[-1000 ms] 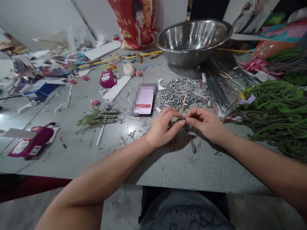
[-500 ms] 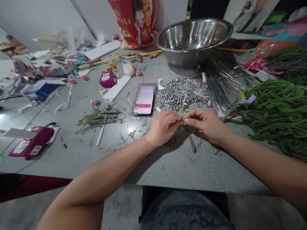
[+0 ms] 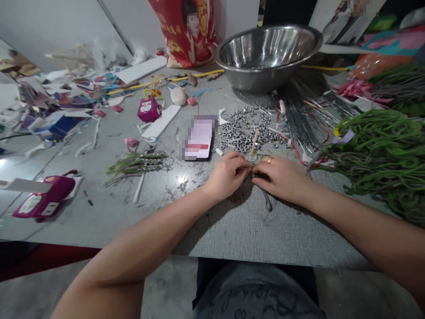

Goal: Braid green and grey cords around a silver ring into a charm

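Observation:
My left hand (image 3: pixel 229 175) and my right hand (image 3: pixel 282 177) meet fingertip to fingertip over the grey table (image 3: pixel 212 221), both pinched on a small piece of dark green cord with metal nuts (image 3: pixel 255 170); most of it is hidden by the fingers. A ring shows on my right hand. A loose end of cord (image 3: pixel 267 201) trails on the table below the hands. Just beyond them lies a scatter of small metal nuts (image 3: pixel 247 128) with a wooden stick (image 3: pixel 254 141) among them.
A phone (image 3: pixel 199 137) lies left of the nuts. A steel bowl (image 3: pixel 268 53) stands at the back. Thin metal wires (image 3: pixel 308 115) and a heap of green cords (image 3: pixel 381 150) fill the right. Finished cord bundles (image 3: pixel 137 163), pink toys (image 3: pixel 149 109) and paper scraps clutter the left.
Both hands have lowered toward the table and turned palm down, my right hand now showing its back and ring. The pinch on the small piece is kept.

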`<state>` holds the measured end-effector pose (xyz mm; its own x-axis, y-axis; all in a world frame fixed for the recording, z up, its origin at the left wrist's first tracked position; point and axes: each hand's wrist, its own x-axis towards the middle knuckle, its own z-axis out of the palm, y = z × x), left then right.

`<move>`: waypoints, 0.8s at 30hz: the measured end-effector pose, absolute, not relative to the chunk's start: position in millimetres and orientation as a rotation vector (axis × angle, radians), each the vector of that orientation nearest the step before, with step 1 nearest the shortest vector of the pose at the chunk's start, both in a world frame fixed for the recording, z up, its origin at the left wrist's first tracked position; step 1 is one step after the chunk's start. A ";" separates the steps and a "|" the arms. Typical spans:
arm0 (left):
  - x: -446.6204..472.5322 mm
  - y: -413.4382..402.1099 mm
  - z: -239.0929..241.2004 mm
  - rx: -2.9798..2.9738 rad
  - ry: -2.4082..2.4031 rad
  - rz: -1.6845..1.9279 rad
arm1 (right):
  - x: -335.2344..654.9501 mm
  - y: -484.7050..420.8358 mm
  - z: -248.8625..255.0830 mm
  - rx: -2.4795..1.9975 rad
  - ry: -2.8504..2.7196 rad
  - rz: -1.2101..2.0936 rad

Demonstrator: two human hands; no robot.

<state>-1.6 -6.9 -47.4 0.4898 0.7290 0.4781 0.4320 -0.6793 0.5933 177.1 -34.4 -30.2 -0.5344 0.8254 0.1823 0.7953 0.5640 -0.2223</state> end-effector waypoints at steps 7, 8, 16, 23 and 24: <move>-1.9 -6.3 -47.5 2.388 0.992 0.867 | 177.0 -34.2 -29.7 -1.326 -2.564 0.166; -2.0 -6.7 -46.8 2.401 0.989 0.838 | 177.0 -34.3 -29.7 -1.324 -2.561 0.165; -4.4 -13.0 -34.8 2.491 0.864 0.574 | 177.0 -34.8 -29.5 -1.356 -2.534 0.141; -4.1 -11.5 -33.9 2.459 0.889 0.523 | 176.4 -34.7 -28.9 -1.420 -2.503 0.110; -4.0 -11.1 -33.9 2.452 0.891 0.518 | 177.0 -34.3 -28.7 -1.414 -2.497 0.111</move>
<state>-4.0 -11.1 -33.9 0.7168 0.6727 0.1836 0.4922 -0.6747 0.5500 177.0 -34.3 -28.7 -0.4876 0.8511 0.1948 0.8304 0.5210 -0.1975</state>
